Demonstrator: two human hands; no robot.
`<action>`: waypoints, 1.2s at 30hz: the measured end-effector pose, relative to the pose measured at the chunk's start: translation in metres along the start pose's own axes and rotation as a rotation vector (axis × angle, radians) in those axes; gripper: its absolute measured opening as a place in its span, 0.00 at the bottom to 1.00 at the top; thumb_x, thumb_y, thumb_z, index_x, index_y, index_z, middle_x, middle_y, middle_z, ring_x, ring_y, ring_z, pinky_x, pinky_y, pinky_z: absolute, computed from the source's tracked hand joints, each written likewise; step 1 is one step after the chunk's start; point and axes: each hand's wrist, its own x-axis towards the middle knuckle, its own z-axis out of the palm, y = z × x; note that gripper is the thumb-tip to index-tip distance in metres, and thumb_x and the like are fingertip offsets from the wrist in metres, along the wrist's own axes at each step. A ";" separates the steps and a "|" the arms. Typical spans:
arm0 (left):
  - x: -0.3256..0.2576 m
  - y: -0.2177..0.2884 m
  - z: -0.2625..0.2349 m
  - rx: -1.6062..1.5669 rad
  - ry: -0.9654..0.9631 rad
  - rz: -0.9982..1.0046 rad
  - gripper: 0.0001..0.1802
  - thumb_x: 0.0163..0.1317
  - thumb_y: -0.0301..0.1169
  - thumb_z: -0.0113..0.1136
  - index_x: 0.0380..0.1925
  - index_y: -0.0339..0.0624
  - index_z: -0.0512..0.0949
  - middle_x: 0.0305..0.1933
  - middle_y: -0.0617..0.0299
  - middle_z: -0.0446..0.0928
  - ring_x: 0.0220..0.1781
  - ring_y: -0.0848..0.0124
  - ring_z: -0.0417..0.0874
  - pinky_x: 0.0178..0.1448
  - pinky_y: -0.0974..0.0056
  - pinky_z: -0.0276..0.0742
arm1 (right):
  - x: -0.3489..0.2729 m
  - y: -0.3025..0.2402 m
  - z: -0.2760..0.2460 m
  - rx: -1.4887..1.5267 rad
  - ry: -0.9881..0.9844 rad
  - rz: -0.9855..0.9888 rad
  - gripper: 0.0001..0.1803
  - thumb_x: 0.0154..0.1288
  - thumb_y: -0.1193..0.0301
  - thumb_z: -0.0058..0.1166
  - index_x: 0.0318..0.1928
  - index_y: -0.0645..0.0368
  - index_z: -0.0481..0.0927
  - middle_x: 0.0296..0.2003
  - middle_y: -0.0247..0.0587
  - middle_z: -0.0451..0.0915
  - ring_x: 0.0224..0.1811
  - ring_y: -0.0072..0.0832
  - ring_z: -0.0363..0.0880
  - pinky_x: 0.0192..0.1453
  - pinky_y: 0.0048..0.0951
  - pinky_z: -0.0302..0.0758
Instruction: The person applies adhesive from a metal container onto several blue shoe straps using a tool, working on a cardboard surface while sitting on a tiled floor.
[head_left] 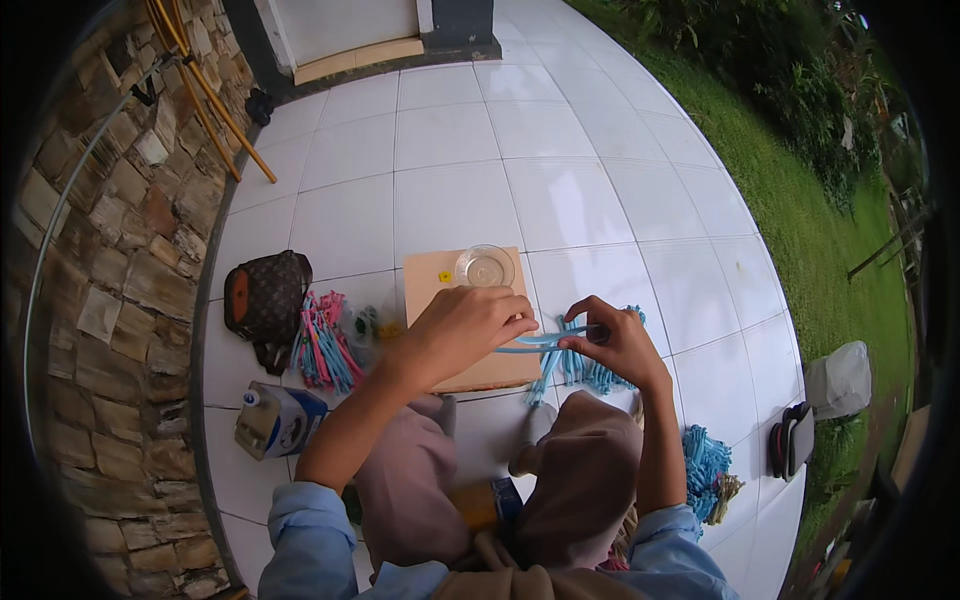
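Between my two hands runs a light-blue band (527,350), looped like a soft strap or cord. My left hand (465,328) pinches its left end, with the fingertips partly hidden behind the back of the hand. At the other end my right hand (620,345) grips the band between thumb and fingers. Both hands are above a tan board (480,378) on the floor. A clear glass bowl (487,265) stands at the board's far edge, beside a small yellow piece (445,276). Bundles of similar blue bands (573,368) lie below my right hand.
Left of the board lie pink and blue bands (325,345), a brown patterned bag (268,300) and a metal can (278,420). More blue bundles (706,465), a dark wallet-like case (792,440) and a white plastic bag (840,380) are at right. A stone wall (120,300) borders the left.
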 end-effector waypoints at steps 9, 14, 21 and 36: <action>0.041 -0.022 -0.002 -0.388 0.259 -0.118 0.10 0.62 0.31 0.55 0.30 0.34 0.78 0.24 0.64 0.77 0.20 0.78 0.72 0.26 0.72 0.70 | 0.007 0.036 -0.018 0.045 -0.081 -0.074 0.25 0.45 0.74 0.65 0.43 0.58 0.66 0.26 0.38 0.74 0.30 0.29 0.74 0.38 0.29 0.73; 0.041 -0.057 0.013 -0.503 0.307 -0.257 0.09 0.63 0.32 0.54 0.33 0.37 0.78 0.25 0.68 0.78 0.22 0.82 0.71 0.26 0.75 0.67 | 0.023 0.059 -0.016 0.325 -0.031 -0.206 0.26 0.47 0.80 0.58 0.49 0.58 0.66 0.36 0.36 0.71 0.33 0.23 0.70 0.43 0.27 0.71; 0.017 -0.097 0.072 -0.415 0.139 -0.205 0.11 0.58 0.34 0.61 0.36 0.41 0.74 0.20 0.65 0.73 0.25 0.75 0.77 0.29 0.69 0.70 | 0.036 0.089 0.011 0.188 -0.176 -0.090 0.18 0.47 0.80 0.60 0.41 0.59 0.73 0.39 0.34 0.72 0.38 0.21 0.72 0.43 0.24 0.70; 0.014 -0.142 0.202 0.172 0.245 0.023 0.23 0.51 0.28 0.59 0.50 0.39 0.71 0.56 0.58 0.66 0.62 0.61 0.64 0.67 0.53 0.58 | 0.113 0.180 0.091 0.293 -0.397 0.062 0.20 0.48 0.83 0.56 0.44 0.60 0.72 0.39 0.29 0.74 0.30 0.13 0.70 0.32 0.18 0.65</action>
